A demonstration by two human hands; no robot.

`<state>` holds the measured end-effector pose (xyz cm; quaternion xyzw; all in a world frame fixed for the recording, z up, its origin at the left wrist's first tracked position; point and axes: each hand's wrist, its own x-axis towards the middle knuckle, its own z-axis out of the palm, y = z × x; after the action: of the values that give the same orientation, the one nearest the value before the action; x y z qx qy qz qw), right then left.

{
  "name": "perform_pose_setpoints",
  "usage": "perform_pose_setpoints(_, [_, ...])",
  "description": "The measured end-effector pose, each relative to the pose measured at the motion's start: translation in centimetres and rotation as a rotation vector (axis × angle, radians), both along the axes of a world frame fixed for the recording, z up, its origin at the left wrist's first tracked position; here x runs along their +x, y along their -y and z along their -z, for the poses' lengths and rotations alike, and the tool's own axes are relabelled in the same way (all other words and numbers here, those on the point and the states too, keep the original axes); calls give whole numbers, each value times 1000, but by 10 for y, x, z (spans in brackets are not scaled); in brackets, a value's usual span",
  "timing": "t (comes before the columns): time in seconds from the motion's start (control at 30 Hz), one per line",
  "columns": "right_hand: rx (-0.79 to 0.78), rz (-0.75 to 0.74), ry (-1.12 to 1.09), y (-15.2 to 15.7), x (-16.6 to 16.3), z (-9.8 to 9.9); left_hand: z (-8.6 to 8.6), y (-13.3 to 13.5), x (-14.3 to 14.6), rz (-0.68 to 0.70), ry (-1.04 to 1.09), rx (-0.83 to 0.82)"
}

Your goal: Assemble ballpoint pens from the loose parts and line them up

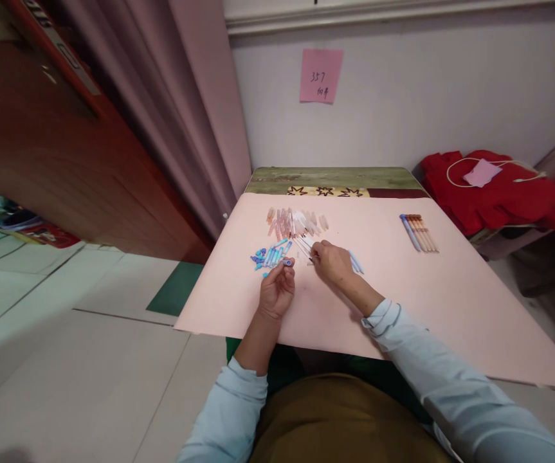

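Evidently little was finished: only a short row of assembled pens (419, 233) lay at the right of the pink sheet (451, 302), while heaps of blue caps (268, 257), clear barrels (291, 222) and white refills (303, 244) lay loose (most of the stock, I'd judge). The left hand (277, 289) pinched one blue cap (285, 262). The right hand (334, 263) curled over the refills, its hold not discernible. Bare sheet lay open toward the near edge and the right.
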<state>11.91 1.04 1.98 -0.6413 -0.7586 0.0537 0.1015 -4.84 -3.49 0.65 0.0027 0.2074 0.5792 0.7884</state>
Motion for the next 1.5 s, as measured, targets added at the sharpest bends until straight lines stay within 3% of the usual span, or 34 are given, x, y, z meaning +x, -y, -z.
perform_pose_setpoints(0.13, [57,57,-204,10,0,-4,0,1,-1,12,12,19])
perform_pose_setpoints(0.33, [102,64,-1027,41,-9,-25,1,0,0,27,3,34])
perform_pose_setpoints(0.43, [72,-12,-1226,55,-18,-35,1,-1,0,28,30,49])
perform_pose_setpoints(0.67, [150,-107,-1184,67,-30,-46,3,1,0,39,55,52])
perform_pose_setpoints(0.97, [385,-166,-761,66,-30,-40,13,-4,1,16,-38,59])
perform_pose_setpoints(1.23, [330,-110,-593,66,-29,-38,11,-2,5,-22,-125,79])
perform_pose_setpoints(1.5, [320,-103,-667,64,-31,-38,17,-2,5,-20,-113,101])
